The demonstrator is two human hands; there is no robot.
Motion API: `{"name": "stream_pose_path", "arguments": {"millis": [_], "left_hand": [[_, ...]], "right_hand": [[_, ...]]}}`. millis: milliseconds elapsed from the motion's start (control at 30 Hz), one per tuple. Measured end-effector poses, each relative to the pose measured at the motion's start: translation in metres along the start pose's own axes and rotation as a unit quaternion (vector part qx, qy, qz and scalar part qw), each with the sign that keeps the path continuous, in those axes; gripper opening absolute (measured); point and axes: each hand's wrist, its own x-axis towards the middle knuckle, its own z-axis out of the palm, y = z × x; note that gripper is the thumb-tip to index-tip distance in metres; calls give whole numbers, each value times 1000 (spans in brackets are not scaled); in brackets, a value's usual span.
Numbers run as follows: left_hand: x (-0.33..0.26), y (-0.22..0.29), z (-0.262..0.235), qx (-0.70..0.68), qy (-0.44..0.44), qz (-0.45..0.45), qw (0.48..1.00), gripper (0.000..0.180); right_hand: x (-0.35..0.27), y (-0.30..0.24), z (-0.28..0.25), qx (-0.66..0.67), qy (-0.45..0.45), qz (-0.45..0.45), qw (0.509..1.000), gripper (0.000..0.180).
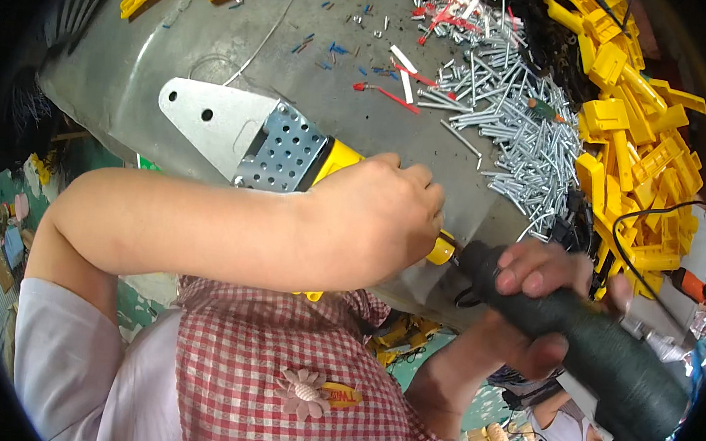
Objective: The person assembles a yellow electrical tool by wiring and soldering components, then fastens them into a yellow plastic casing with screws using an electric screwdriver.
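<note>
Your left hand (374, 214) clamps the yellow-handled tool (284, 152) steady on the bench (136, 62) while your right hand (538, 300), fingers wrapped tight, drives the dark power screwdriver (603, 357) into its end.

- I'm looking down at a small assembly workshop, going by the grey metal workbench (136, 62), scuffed and dented
- A heap of loose silver screws (520, 134) is spread across the bench beside a tall pile of identical yellow plastic parts (640, 149)
- Red and blue scraps of wire (393, 94) are scattered over the surface
- A dark powered screwdriver (603, 357) and a yellow-handled tool with a perforated metal plate (285, 148) are in use over the bench
</note>
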Motion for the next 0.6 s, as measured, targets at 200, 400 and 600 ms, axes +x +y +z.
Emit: {"name": "stream_pose_path", "arguments": {"millis": [200, 400, 600], "left_hand": [[-1, 1, 2, 9, 11, 7, 1000, 40], [1, 3, 5, 35, 17, -3, 999, 37], [2, 0, 8, 20, 40, 0, 999, 36]], "right_hand": [[16, 21, -7, 75, -206, -31, 975, 70], [-3, 16, 21, -1, 37, -74, 997, 67], [-15, 2, 1, -21, 2, -41, 999, 71]]}}
